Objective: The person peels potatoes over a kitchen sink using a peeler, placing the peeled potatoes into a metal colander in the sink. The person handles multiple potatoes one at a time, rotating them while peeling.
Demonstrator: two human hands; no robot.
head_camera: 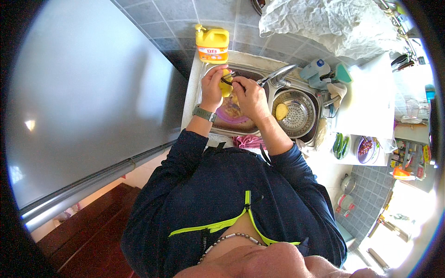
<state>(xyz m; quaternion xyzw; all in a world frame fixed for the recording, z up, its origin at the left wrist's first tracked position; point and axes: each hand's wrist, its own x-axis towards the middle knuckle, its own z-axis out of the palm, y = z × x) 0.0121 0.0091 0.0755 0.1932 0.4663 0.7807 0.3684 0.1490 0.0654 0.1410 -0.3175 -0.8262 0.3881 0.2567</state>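
Observation:
Over the left basin of a steel sink (240,131), my left hand (212,88) grips a yellow peeled potato (226,87). My right hand (251,97) is closed around the dark handle of a peeler (227,81), whose head lies against the potato. Below both hands a purple basin (233,119) holds peelings (232,106), partly hidden by my right hand. In the right basin sits a perforated steel bowl (298,120) with another peeled potato (281,111) in it.
A yellow detergent jug (212,45) stands behind the sink, and the faucet (276,73) reaches over its middle. A pink cloth (248,141) lies at the front edge. Green vegetables (340,146) and a bowl of reddish fruit (366,149) are at right; a large grey appliance panel (94,104) is at left.

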